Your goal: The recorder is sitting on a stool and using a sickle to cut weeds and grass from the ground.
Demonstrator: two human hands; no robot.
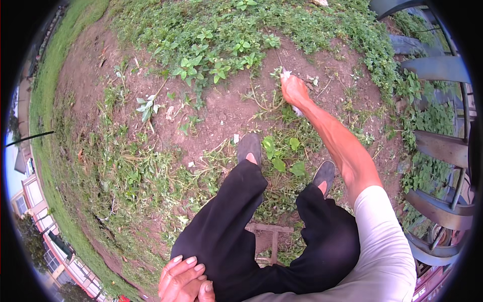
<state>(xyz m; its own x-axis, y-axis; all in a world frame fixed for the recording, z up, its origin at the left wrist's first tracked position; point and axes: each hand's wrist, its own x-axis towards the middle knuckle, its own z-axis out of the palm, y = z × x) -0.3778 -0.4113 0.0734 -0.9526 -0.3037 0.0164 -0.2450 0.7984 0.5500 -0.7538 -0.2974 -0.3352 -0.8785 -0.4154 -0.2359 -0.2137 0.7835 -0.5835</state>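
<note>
My right hand (pixel 294 91) is stretched out over bare soil, its fingers wrapped round the pale handle (pixel 298 111) of a thin tool. A narrow dark shaft or blade (pixel 280 59) runs from the fist toward the green weeds (pixel 201 63); its tip is too small to make out. Small leaves and stems lie beside that fist. Down at the lower left, my left hand (pixel 182 282) rests by my black-trousered knee, fingers loosely bent and nothing visible in them.
Uprooted weeds (pixel 136 166) litter the ground around my grey shoes (pixel 250 147). Between my legs shows a low stool frame (pixel 274 236). Curved metal bars (pixel 443 149) of a fence line the right side. Buildings (pixel 37 201) stand beyond the grass at left.
</note>
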